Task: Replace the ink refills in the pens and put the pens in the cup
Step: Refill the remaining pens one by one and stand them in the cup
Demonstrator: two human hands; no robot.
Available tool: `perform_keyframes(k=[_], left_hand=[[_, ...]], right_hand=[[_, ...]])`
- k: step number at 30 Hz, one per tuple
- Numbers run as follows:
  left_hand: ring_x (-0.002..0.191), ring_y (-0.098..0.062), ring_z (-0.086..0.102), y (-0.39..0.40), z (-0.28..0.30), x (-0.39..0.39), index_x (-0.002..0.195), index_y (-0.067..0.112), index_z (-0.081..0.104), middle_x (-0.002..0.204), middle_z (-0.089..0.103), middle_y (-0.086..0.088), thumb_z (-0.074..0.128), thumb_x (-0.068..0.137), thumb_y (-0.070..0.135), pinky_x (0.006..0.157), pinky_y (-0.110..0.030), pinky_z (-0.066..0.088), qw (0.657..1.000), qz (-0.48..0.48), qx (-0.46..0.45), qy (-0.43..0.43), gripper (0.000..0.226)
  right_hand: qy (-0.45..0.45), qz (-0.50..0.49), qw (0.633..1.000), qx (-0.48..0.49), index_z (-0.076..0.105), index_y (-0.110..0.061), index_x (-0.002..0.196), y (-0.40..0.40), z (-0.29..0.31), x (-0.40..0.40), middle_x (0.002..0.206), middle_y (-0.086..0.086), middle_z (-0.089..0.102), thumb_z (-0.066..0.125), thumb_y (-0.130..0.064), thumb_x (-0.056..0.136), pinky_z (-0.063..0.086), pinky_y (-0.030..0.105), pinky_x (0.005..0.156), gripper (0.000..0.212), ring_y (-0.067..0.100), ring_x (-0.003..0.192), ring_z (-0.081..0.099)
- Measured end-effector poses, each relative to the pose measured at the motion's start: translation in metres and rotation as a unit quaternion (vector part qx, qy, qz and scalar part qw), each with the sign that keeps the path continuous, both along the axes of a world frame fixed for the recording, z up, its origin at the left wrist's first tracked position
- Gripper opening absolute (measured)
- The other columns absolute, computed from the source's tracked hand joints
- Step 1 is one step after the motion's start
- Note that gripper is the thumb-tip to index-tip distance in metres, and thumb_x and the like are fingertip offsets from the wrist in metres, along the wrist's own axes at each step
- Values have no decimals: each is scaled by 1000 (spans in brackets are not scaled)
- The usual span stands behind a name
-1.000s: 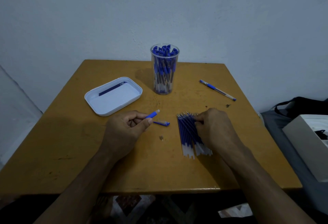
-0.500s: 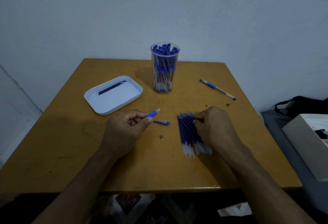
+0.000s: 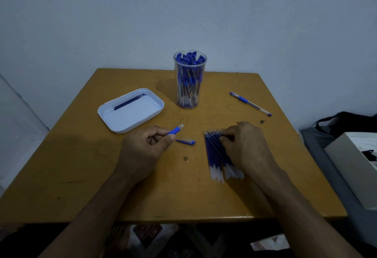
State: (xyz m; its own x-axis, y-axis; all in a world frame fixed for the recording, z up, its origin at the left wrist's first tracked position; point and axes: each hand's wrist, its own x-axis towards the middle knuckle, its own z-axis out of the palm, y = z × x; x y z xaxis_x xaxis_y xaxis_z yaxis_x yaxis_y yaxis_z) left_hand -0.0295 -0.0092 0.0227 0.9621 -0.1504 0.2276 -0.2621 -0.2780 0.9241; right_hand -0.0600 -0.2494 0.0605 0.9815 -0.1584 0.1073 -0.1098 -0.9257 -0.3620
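The job stood well advanced, judging by the clear cup (image 3: 190, 80) beyond both hands, which was packed with capped blue pens. One pen was mid-service: the left hand (image 3: 142, 151) had its fingers and thumb curled round an open pen barrel (image 3: 175, 130), whose blue grip end poked out past the thumb toward the cup. The pen's cap (image 3: 186, 141) lay on the worktop (image 3: 85, 168) just right of that hand, and a small metal tip (image 3: 185, 158) lay nearer the person, between the two hands. The right hand (image 3: 246, 147) had its fingers curled down onto the fan of fresh refills (image 3: 213, 155), apparently picking one out; whether it already pinched one could not be told. A spent refill (image 3: 129, 102) lay in the white tray (image 3: 151, 112) beyond the left hand. One whole pen (image 3: 250, 103) lay beyond the right hand, probably still to be redone.
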Motion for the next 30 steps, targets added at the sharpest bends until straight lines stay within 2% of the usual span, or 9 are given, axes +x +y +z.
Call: perform_keyframes(k=[2, 4, 6, 8, 11, 15, 21, 26, 30], left_hand=[[64, -6, 63, 2, 3, 1, 98, 28, 75, 75, 72, 5, 74, 89, 30, 56, -15, 49, 1000, 10, -10, -2, 9], [67, -9, 66, 7, 7, 4, 99, 25, 76, 74, 73, 6, 73, 87, 35, 58, -19, 51, 999, 27, -19, -11, 16], [69, -16, 70, 18, 11, 8, 98, 20, 77, 73, 73, 4, 74, 88, 33, 58, -24, 54, 998, 54, -29, -26, 16], [68, -18, 70, 32, 15, 12, 96, 19, 77, 71, 73, 1, 75, 89, 30, 57, -27, 54, 994, 88, -46, -39, 14], [66, -15, 70, 61, 20, 19, 100, 17, 77, 72, 74, 2, 76, 90, 29, 58, -30, 56, 986, 149, -48, -49, 16], [61, -10, 66, 104, 21, 31, 99, 18, 77, 71, 74, 6, 73, 94, 35, 59, -38, 56, 971, 232, -31, -50, 18], [62, -17, 65, 142, 18, 43, 87, 28, 74, 71, 73, 3, 72, 94, 35, 64, -49, 58, 949, 307, -64, -24, 11], [59, -14, 64, 152, 19, 47, 83, 34, 71, 70, 72, 9, 70, 95, 36, 64, -44, 59, 945, 322, -57, -24, 12], [59, -10, 64, 153, 20, 49, 82, 37, 69, 69, 72, 11, 70, 95, 36, 64, -41, 59, 944, 323, -61, -18, 13]], right_hand=[[-28, 19, 999, 0, 74, -18, 121, 6, 3, 1, 110, 1, 68, 59, -23, 102, 37, 12, 63, 25, 7, 80, 50], [-40, 46, 998, -4, 73, -21, 123, 19, 7, 4, 107, -2, 63, 59, -28, 102, 34, 12, 66, 27, 5, 81, 47], [-46, 73, 996, 3, 73, -23, 123, 37, 13, 11, 102, -5, 59, 60, -29, 101, 39, 15, 69, 26, 4, 82, 50], [-47, 101, 994, 11, 75, -23, 120, 58, 20, 20, 103, -4, 66, 62, -28, 99, 47, 19, 74, 24, 7, 87, 58], [-58, 153, 986, 17, 77, -20, 115, 95, 26, 45, 107, -4, 76, 63, -20, 97, 51, 22, 80, 22, 9, 91, 66], [-51, 202, 978, 1, 75, -17, 120, 147, 22, 93, 118, 4, 73, 61, -14, 96, 54, 35, 92, 28, 20, 105, 66], [-38, 262, 960, -90, 73, -18, 121, 203, 5, 156, 114, 7, 69, 57, -7, 94, 49, 34, 81, 33, 25, 108, 61], [-33, 304, 939, -155, 76, -23, 114, 215, -6, 174, 104, 5, 68, 53, 0, 91, 56, 41, 77, 40, 24, 98, 60], [-39, 306, 939, -151, 75, -17, 110, 219, -9, 179, 106, 6, 66, 53, -2, 92, 55, 41, 77, 32, 23, 101, 58]])
